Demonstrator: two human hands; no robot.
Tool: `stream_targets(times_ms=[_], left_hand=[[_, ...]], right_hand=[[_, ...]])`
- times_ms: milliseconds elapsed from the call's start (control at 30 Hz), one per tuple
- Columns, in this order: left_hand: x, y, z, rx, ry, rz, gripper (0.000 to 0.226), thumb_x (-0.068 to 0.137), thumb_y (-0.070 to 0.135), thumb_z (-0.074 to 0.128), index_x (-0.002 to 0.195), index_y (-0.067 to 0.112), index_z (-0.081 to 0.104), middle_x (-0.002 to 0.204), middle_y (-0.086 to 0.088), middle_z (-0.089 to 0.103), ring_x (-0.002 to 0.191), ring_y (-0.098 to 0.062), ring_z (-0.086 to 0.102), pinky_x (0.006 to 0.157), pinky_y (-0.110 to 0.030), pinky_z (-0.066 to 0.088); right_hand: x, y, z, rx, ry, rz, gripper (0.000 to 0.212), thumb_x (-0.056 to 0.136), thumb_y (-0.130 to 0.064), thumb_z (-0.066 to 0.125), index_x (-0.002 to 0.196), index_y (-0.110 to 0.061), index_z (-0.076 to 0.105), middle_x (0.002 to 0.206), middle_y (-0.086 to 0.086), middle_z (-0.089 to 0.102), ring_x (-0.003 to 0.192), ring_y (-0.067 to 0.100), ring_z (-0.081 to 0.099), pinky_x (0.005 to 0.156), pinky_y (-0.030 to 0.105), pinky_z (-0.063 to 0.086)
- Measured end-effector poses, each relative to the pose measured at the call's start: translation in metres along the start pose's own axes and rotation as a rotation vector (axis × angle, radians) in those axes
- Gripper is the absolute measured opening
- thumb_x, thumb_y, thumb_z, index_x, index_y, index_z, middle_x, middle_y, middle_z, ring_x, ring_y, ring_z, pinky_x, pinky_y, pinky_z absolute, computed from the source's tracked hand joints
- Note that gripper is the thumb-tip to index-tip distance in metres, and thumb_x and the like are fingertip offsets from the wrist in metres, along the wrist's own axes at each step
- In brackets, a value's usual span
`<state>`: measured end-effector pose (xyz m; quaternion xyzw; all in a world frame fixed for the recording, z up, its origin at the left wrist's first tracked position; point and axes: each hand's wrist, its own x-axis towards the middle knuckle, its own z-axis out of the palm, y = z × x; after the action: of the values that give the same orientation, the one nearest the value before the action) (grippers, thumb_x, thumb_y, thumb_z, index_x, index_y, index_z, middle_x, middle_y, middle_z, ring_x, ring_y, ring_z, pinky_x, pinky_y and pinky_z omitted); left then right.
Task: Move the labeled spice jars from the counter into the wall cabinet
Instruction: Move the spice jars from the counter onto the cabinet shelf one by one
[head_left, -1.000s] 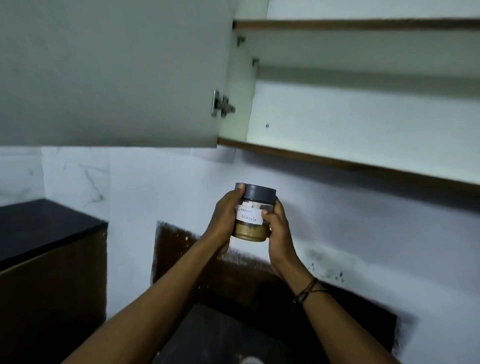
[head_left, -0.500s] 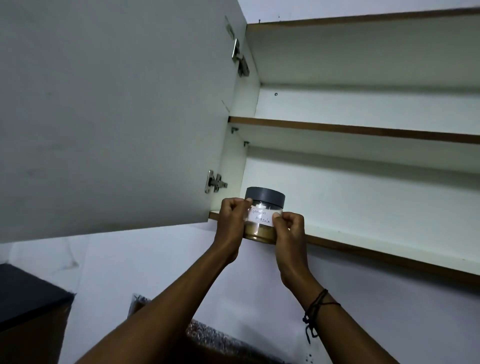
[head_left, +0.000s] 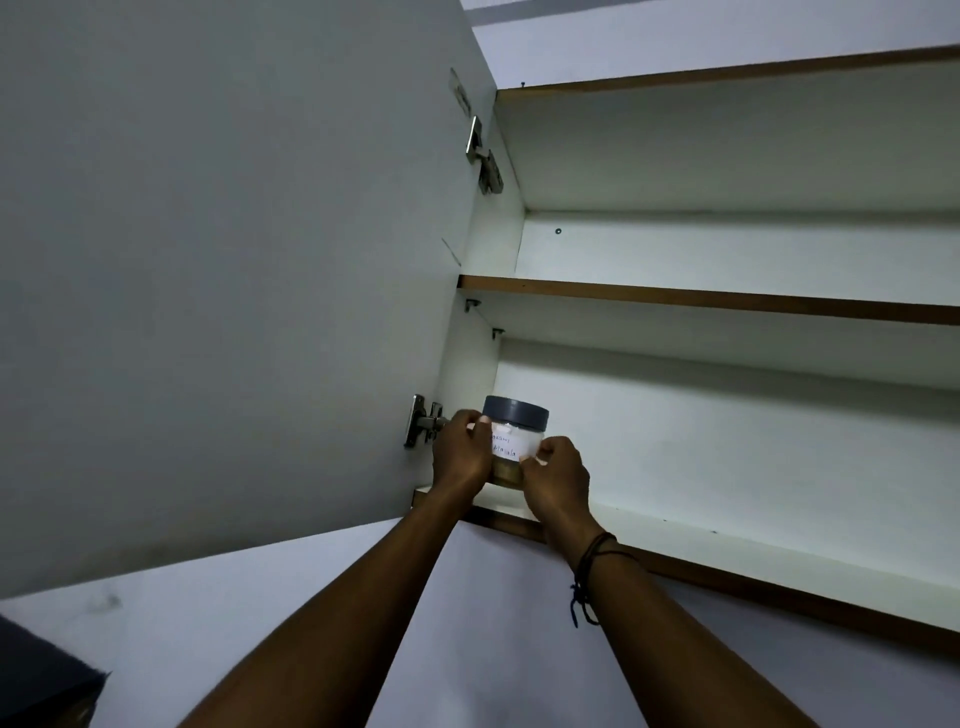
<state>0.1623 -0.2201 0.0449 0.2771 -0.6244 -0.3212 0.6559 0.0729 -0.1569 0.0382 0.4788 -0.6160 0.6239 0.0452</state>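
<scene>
now the spice jar (head_left: 514, 442) sits at the far left of the wall cabinet's (head_left: 727, 467) bottom shelf (head_left: 675, 525), close to the open door (head_left: 234, 260) and its lower hinge (head_left: 423, 427). both hands are clamped on it: the left hand (head_left: 461, 457) wraps the left side, the right hand (head_left: 558, 480) the right, fingers (head_left: 540, 457) pressed over the edge of the handwritten label (head_left: 506, 447). whether the base already rests on the shelf or hangs just above it is hard to say, since the hands hide the bottom edge.

it looks like a small clear jar with a dark screw lid (head_left: 516, 411), partly filled with brown powder. judged from that, it should be light, rigid and smooth-walled, so somewhat slippery; if it is glass, a drop from this height would likely break it. the safest hold is around the body below the lid, as here, not by the lid alone, which might turn loose. the paper label may peel or smudge under sliding fingers. the upper shelf (head_left: 727, 300) shows nothing on it.
</scene>
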Motion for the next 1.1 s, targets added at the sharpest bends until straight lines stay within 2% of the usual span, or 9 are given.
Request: stream_targets(times_ms=[133, 300, 600, 667, 733, 867, 967, 1033, 1100], left_hand=[[0.021, -0.021, 0.015, 0.106, -0.072, -0.052, 0.027, 0.100, 0.008, 0.040, 0.118, 0.006, 0.060, 0.114, -0.017, 0.066, 0.102, -0.030, 0.063, 0.090, -0.041, 0.055], [0.043, -0.032, 0.019, 0.099, -0.159, -0.077, 0.031, 0.092, -0.003, 0.046, 0.120, 0.005, 0.057, 0.114, -0.019, 0.066, 0.104, -0.032, 0.064, 0.089, -0.037, 0.054], [0.056, -0.043, 0.015, 0.206, -0.288, -0.207, 0.031, 0.098, -0.001, 0.042, 0.126, 0.000, 0.055, 0.111, -0.015, 0.061, 0.096, -0.028, 0.059, 0.076, -0.029, 0.043], [0.052, -0.043, 0.016, 0.193, -0.272, -0.213, 0.031, 0.097, -0.002, 0.044, 0.125, 0.000, 0.057, 0.111, -0.014, 0.063, 0.100, -0.030, 0.061, 0.077, -0.030, 0.046], [0.045, -0.043, 0.017, 0.154, -0.248, -0.205, 0.032, 0.095, -0.004, 0.046, 0.124, 0.000, 0.057, 0.118, -0.019, 0.065, 0.107, -0.033, 0.063, 0.083, -0.034, 0.050], [0.021, -0.034, 0.011, 0.219, -0.105, -0.004, 0.031, 0.093, -0.001, 0.042, 0.115, 0.002, 0.063, 0.112, -0.019, 0.068, 0.102, -0.033, 0.064, 0.084, -0.038, 0.054], [-0.011, -0.025, 0.008, 0.175, -0.053, 0.176, 0.024, 0.096, 0.005, 0.041, 0.101, 0.003, 0.064, 0.097, -0.015, 0.070, 0.090, -0.030, 0.065, 0.082, -0.044, 0.054], [-0.041, -0.024, 0.004, 0.094, -0.057, 0.230, 0.020, 0.099, 0.012, 0.042, 0.095, 0.006, 0.060, 0.090, -0.004, 0.068, 0.083, -0.018, 0.063, 0.081, -0.042, 0.052], [-0.073, -0.029, -0.003, 0.051, -0.074, 0.253, 0.024, 0.101, 0.021, 0.042, 0.108, 0.015, 0.064, 0.094, 0.014, 0.064, 0.083, 0.005, 0.059, 0.081, -0.025, 0.049]], right_hand=[[0.018, 0.004, 0.015, -0.018, -0.205, 0.018, 0.039, 0.078, -0.009, 0.076, 0.114, -0.006, 0.059, 0.110, 0.010, 0.065, 0.091, 0.023, 0.060, 0.063, 0.023, 0.044], [0.040, 0.004, 0.025, 0.015, -0.310, 0.003, 0.051, 0.074, -0.012, 0.083, 0.119, -0.003, 0.062, 0.113, 0.016, 0.069, 0.103, 0.031, 0.066, 0.089, 0.041, 0.055], [0.053, 0.015, 0.036, -0.206, -0.470, 0.069, 0.034, 0.087, 0.005, 0.060, 0.120, 0.007, 0.053, 0.100, 0.014, 0.059, 0.097, 0.026, 0.057, 0.081, 0.031, 0.048], [0.049, 0.013, 0.033, -0.226, -0.453, 0.078, 0.013, 0.088, 0.006, 0.056, 0.099, 0.000, 0.058, 0.086, 0.007, 0.055, 0.083, 0.022, 0.057, 0.068, 0.022, 0.048], [0.046, 0.011, 0.030, -0.236, -0.406, 0.049, 0.027, 0.087, 0.005, 0.053, 0.071, -0.015, 0.045, 0.071, -0.001, 0.044, 0.063, 0.011, 0.044, 0.051, 0.016, 0.036], [0.024, 0.004, 0.012, -0.234, -0.366, -0.098, 0.039, 0.085, 0.001, 0.056, 0.062, -0.024, 0.037, 0.064, -0.008, 0.042, 0.057, 0.004, 0.037, 0.041, 0.010, 0.033], [0.000, -0.002, -0.003, -0.178, -0.289, -0.200, 0.034, 0.085, -0.003, 0.057, 0.064, -0.025, 0.044, 0.067, -0.011, 0.047, 0.059, 0.003, 0.043, 0.047, 0.003, 0.036], [-0.021, -0.001, -0.013, -0.157, -0.249, -0.222, 0.010, 0.088, -0.008, 0.054, 0.080, -0.012, 0.058, 0.079, -0.004, 0.058, 0.071, 0.012, 0.054, 0.057, 0.009, 0.042], [-0.045, 0.004, -0.020, -0.110, -0.218, -0.208, 0.022, 0.089, -0.011, 0.053, 0.109, -0.006, 0.063, 0.096, -0.003, 0.061, 0.086, 0.013, 0.055, 0.072, 0.024, 0.049]])
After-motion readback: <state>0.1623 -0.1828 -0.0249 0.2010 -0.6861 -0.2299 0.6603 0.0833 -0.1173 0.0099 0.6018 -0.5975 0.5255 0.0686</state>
